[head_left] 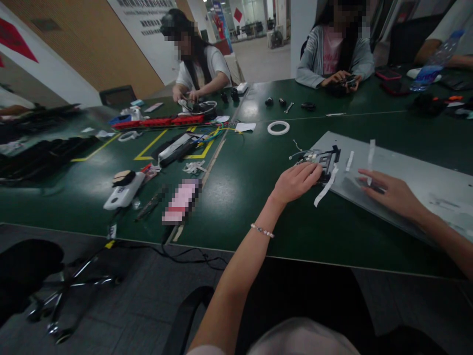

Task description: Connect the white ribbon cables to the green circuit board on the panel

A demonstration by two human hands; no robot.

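Observation:
My left hand (298, 181) rests with its fingers together on a small dark device (328, 161) with thin wires, at the left corner of a grey metal panel (402, 185). A white tape strip (325, 188) hangs from the device toward the green table. To the right, my right hand (393, 195) hovers over the panel, fingers apart, with nothing seen between them. Two more white strips, one (349, 161) nearer the device and one (371, 153) upright beyond my right fingertips, are on the panel.
A white tape roll (278, 128) lies on the green table (236, 217) beyond my left hand. Left stand a phone (182, 202), a white device (124, 190) and a black-and-white unit (177, 148) with wires. Two people work across the table; a bottle (436, 61) stands far right.

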